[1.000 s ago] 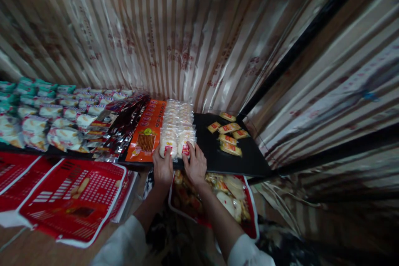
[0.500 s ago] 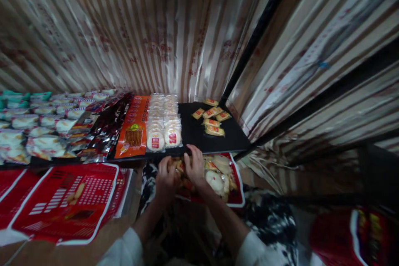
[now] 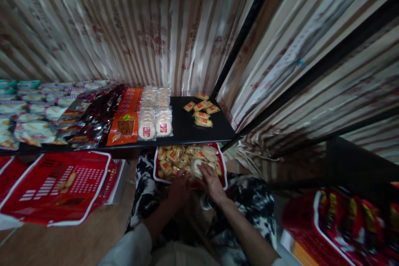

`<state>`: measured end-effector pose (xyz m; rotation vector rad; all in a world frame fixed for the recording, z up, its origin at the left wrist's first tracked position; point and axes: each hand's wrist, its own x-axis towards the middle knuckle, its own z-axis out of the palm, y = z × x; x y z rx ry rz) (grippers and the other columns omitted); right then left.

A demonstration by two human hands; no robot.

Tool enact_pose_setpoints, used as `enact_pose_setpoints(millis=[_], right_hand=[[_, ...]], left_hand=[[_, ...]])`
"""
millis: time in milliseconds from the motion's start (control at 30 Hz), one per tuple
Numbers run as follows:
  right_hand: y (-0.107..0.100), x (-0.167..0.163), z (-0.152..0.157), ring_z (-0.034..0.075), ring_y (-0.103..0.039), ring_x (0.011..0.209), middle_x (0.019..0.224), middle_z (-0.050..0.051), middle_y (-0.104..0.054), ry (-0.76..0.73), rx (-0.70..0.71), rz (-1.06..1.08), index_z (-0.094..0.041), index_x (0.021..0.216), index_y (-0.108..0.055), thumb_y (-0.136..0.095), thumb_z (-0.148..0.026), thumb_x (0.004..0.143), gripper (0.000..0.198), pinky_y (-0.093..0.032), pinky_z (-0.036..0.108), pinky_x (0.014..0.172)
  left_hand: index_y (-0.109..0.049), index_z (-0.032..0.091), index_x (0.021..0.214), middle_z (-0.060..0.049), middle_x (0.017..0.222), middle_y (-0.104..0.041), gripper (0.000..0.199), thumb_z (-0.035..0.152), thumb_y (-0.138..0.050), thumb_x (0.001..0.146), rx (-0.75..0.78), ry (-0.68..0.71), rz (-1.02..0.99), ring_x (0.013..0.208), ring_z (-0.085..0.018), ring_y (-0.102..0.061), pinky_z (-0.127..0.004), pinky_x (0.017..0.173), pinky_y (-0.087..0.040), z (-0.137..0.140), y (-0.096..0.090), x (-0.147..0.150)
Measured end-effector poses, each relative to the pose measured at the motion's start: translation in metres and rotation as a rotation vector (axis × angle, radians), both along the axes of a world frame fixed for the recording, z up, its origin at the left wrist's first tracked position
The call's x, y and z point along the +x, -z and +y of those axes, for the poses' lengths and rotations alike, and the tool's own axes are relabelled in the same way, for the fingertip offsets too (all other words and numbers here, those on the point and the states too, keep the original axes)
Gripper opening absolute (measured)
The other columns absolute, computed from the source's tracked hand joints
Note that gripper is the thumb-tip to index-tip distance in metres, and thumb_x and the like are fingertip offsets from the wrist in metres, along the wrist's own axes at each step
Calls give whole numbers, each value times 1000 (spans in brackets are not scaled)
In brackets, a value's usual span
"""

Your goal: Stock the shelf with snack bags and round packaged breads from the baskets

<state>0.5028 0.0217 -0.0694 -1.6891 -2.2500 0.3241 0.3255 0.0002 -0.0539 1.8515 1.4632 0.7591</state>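
Between my knees sits a red basket (image 3: 155, 165) with a white rim, filled with small wrapped snacks (image 3: 172, 156). My right hand (image 3: 211, 181) reaches over its near side, fingers stretched out and touching a round white packaged cracker (image 3: 196, 168). At the near rim, my left hand (image 3: 181, 188) is dark and blurred, its loosely bent fingers over the snacks with nothing visible in them. Above the basket, several yellow-wrapped snacks (image 3: 202, 115) lie loose on the black shelf (image 3: 183, 131), right of two rows of round white packaged crackers (image 3: 155, 118).
Left along the shelf are an orange snack packet (image 3: 124, 122), dark shiny packets (image 3: 99, 118) and white packets (image 3: 34, 131). A red printed basket (image 3: 62, 187) stands at lower left, another red basket (image 3: 299, 212) with packets at lower right. Black poles (image 3: 240, 45) cross striped curtains (image 3: 149, 20).
My hands have drawn back from the shelf edge toward the basket's near side. The right hand now reaches the white cracker. The whole view has shifted, bringing more of the right-hand basket into sight.
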Motion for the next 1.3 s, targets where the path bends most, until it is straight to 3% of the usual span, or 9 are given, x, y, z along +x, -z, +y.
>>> enact_pose_setpoints(millis=[233, 400, 667, 800, 967, 1100, 1200, 1300], right_hand=[[7, 8, 6, 27, -55, 111, 115, 14, -63, -54, 99, 143, -17, 110, -63, -49, -19, 83, 31, -45, 45, 96], [10, 15, 9, 25, -62, 99, 101, 13, -68, -7, 114, 260, -18, 97, -67, -45, -29, 86, 27, -50, 43, 89], [-32, 6, 18, 26, -61, 94, 96, 14, -67, 231, 199, 402, -17, 94, -65, -35, -50, 88, 45, -48, 43, 87], [-61, -8, 26, 24, -61, 86, 91, 12, -67, 363, 111, 553, -17, 94, -63, -36, -53, 85, 47, -49, 39, 81], [-85, -26, 28, 21, -59, 76, 78, 6, -67, 359, -3, 697, -19, 84, -64, -41, -56, 80, 44, -48, 35, 74], [-88, -41, 20, 20, -58, 71, 75, 5, -67, 284, -149, 920, -18, 81, -63, -47, -60, 76, 46, -48, 32, 67], [-84, -52, 12, 19, -59, 66, 76, 6, -68, 289, -277, 1080, -17, 84, -63, -52, -62, 73, 48, -48, 31, 62], [-83, -60, 9, 20, -60, 64, 73, 6, -68, 291, -355, 1151, -18, 83, -63, -55, -65, 70, 49, -50, 32, 60]], left_hand=[[-61, 15, 87, -10, 97, -61, 28, 7, -35, 82, 57, -19, -15, 93, -18, -59, -34, 85, -49, -5, -1, -7], [-62, 17, 88, -9, 97, -62, 26, 11, -38, 81, 112, -21, -5, 93, -18, -60, -32, 85, -50, -2, -5, -5], [-64, 18, 81, -9, 100, -62, 29, 13, -36, 81, 59, -63, -42, 96, -18, -59, -34, 88, -48, -6, -14, -14], [-64, 16, 86, -9, 95, -64, 27, 15, -39, 79, 4, -138, -86, 95, -19, -59, -34, 90, -47, -2, -22, -23], [-57, 16, 113, -9, 105, -65, 33, 28, -47, 83, -163, -333, -281, 84, -17, -63, -33, 82, -50, 13, -46, -33], [-51, 15, 121, -9, 100, -66, 44, 39, -49, 84, -331, -341, -515, 75, -15, -63, -26, 63, -51, 17, -59, -32], [-55, 12, 112, -9, 98, -66, 42, 40, -55, 80, -414, -261, -702, 68, -13, -62, -21, 51, -47, 14, -61, -26], [-57, 12, 102, -8, 93, -67, 36, 36, -60, 75, -417, -306, -788, 64, -12, -61, -18, 46, -43, 12, -60, -22]])
